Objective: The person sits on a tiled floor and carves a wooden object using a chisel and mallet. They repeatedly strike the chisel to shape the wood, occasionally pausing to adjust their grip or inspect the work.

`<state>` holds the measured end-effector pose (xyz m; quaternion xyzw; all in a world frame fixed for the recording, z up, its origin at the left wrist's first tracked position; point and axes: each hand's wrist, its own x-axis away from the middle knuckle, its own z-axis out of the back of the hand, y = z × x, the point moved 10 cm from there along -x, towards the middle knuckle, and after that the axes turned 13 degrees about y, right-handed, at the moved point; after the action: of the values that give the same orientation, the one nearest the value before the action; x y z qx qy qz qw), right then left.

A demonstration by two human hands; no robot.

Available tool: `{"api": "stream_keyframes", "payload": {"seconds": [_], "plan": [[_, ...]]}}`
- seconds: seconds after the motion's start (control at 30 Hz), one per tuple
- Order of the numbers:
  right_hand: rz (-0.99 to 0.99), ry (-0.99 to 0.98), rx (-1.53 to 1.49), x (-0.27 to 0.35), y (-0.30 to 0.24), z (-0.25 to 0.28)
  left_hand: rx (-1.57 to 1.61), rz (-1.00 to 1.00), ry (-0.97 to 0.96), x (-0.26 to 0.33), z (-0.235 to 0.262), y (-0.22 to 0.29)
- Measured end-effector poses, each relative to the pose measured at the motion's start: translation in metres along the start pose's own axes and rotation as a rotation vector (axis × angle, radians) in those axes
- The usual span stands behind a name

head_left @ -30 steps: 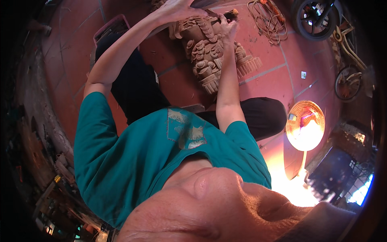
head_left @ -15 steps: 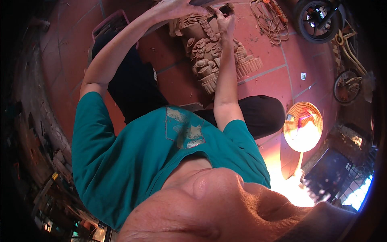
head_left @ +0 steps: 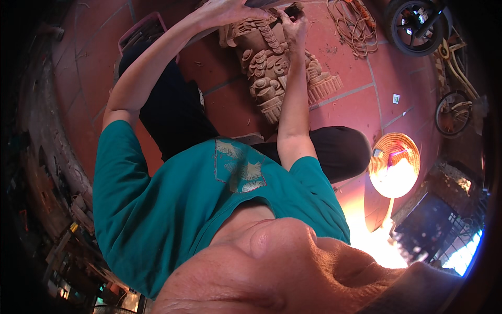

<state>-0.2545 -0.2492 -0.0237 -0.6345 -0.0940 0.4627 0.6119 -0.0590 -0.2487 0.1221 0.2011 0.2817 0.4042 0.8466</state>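
A brown wood carving (head_left: 266, 78) with deep relief of rounded shapes, coin-like discs and a ridged base lies on the floor in front of my legs. My left hand (head_left: 225, 11) reaches over its far left end, thumb along the wood; the upper picture edge cuts off most of the fingers. At the far right end, my right hand (head_left: 296, 30) is closed, thumb and fingers pinching a small dark brown piece (head_left: 296, 10) that is curled and too unclear to name. My right forearm crosses in front of the carving and hides part of it.
An orange cord (head_left: 355, 31) lies coiled to the right of the carving. Farther right stand a black wheel (head_left: 413, 26) and a smaller wheel (head_left: 453, 112). A sunlit round woven hat (head_left: 395, 146) is near my right knee. A pink-rimmed container (head_left: 141, 31) sits at far left.
Both hands keep nearly the same places at the carving's far end. The floor and the things at the right have shifted slightly in the picture.
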Motion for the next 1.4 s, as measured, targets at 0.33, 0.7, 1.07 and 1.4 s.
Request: {"api": "stream_keyframes", "payload": {"seconds": [0.33,0.7,1.07,1.4], "plan": [[0.106,-0.043,0.030,0.000,-0.019,-0.007,0.044,0.023,-0.076,-0.002,-0.018,-0.005],[0.097,-0.036,0.064,0.006,-0.030,-0.001,0.160,-0.077,0.090,-0.001,0.000,0.019],[-0.045,0.029,0.206,-0.007,0.014,0.035,-0.037,0.002,-0.032,0.008,-0.007,-0.007],[-0.090,0.025,-0.192,-0.007,0.003,0.023,0.071,0.008,0.005,0.012,0.003,-0.015]]}}
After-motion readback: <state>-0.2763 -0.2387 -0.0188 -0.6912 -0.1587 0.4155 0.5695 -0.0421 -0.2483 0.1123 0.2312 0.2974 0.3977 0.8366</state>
